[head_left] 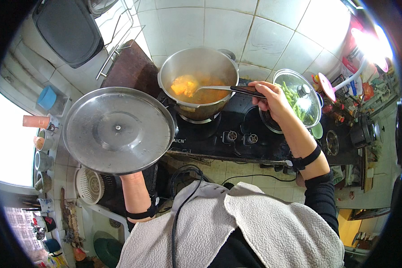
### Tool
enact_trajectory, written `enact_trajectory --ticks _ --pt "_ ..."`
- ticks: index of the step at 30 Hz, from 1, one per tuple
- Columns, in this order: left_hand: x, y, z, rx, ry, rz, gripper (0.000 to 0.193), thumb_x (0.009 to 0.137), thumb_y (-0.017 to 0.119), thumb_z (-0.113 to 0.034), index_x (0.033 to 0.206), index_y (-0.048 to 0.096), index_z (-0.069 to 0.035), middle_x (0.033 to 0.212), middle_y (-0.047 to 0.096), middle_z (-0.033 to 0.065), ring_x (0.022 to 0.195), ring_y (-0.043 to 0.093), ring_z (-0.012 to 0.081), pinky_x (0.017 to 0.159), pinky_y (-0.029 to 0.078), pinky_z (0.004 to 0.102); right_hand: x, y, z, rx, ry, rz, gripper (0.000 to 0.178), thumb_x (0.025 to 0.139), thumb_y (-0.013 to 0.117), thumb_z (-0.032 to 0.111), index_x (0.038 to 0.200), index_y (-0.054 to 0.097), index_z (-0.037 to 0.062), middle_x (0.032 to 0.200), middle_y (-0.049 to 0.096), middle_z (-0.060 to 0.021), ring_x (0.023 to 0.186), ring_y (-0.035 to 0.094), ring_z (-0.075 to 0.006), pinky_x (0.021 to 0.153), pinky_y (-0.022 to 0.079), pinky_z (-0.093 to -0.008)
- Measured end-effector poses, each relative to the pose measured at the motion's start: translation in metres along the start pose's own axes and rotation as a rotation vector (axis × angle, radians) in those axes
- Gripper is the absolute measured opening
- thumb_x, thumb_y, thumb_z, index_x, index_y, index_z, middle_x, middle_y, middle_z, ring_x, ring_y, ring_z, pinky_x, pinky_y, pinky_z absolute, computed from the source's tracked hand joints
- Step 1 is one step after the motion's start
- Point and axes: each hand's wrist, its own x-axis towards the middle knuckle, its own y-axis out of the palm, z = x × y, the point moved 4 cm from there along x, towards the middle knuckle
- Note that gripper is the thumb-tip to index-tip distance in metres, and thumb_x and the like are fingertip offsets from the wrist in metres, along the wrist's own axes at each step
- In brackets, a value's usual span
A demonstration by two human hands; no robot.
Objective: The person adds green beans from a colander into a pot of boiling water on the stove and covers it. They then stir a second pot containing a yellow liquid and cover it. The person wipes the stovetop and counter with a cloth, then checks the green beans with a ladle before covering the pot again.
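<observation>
Steel lid (98,138) aloft, right arm (299,134) outstretched

A metal pot (210,62), upper centre, holds orange food (183,85); a black-handled spoon (219,88) dips in; a round lid (119,134), centre left.

The person wears a fluffy, pale cream fleece top (283,225), all bumpy like a lamb. It has two wide, floppy flaps with round edges. Black cloth (233,252) shows in the gap between them. The black right sleeve (322,196) has little ridges and stops partway along the arm. A flat black strap goes around each forearm, right (307,158) and left (140,215). A long, thin black cable (177,214) runs down over the fleece.
</observation>
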Motion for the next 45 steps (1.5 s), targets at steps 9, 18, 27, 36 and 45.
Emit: enact_trajectory --ticks 9,18,27,36,45 --pt "0.009 0.005 0.001 0.022 0.017 -0.014 0.051 0.094 0.049 -0.041 0.134 0.046 -0.009 0.133 0.05 0.011 0.123 0.046 0.0295 0.106 0.035 0.0478 -0.002 -0.011 -0.003 -0.015 -0.043 -0.001 0.027 0.095 0.052 0.02 0.112 0.064 0.0036 0.069 0.061 -0.0049 0.05 0.046 -0.0046 0.044 0.034 -0.017" --pt "0.007 0.005 0.002 0.036 0.017 -0.038 0.051 0.094 0.049 -0.041 0.134 0.046 -0.009 0.133 0.05 0.0106 0.123 0.046 0.0291 0.105 0.036 0.0475 -0.011 0.005 0.028 -0.687 -0.61 -0.026 0.023 0.09 0.058 0.015 0.11 0.064 0.0071 0.081 0.065 -0.0086 0.069 0.06 -0.0205 0.062 0.049 -0.032" --pt "0.004 0.006 0.001 0.06 0.018 -0.076 0.051 0.095 0.049 -0.041 0.135 0.045 -0.01 0.133 0.049 0.0102 0.123 0.046 0.0287 0.105 0.037 0.0472 -0.012 0.037 0.054 -1.304 -0.769 0.057 0.023 0.088 0.058 0.02 0.107 0.064 0.0103 0.085 0.066 -0.0115 0.076 0.064 -0.0323 0.068 0.052 -0.0409" --pt "-0.004 0.004 0.001 0.09 0.017 -0.136 0.052 0.095 0.049 -0.041 0.135 0.044 -0.01 0.133 0.049 0.0097 0.123 0.046 0.0283 0.104 0.037 0.0469 0.023 0.023 0.023 -0.352 -0.003 0.041 0.027 0.091 0.053 0.023 0.102 0.068 0.0041 0.065 0.062 -0.0051 0.052 0.051 -0.0085 0.048 0.04 -0.0219" --pt "-0.001 0.004 -0.003 0.124 0.028 -0.165 0.052 0.095 0.049 -0.042 0.136 0.043 -0.01 0.133 0.049 0.0093 0.123 0.046 0.0279 0.104 0.038 0.0466 0.004 -0.005 0.002 0.016 -0.016 0.073 0.029 0.096 0.05 0.021 0.113 0.064 0.0028 0.069 0.062 -0.0054 0.052 0.047 -0.0057 0.046 0.036 -0.0185"
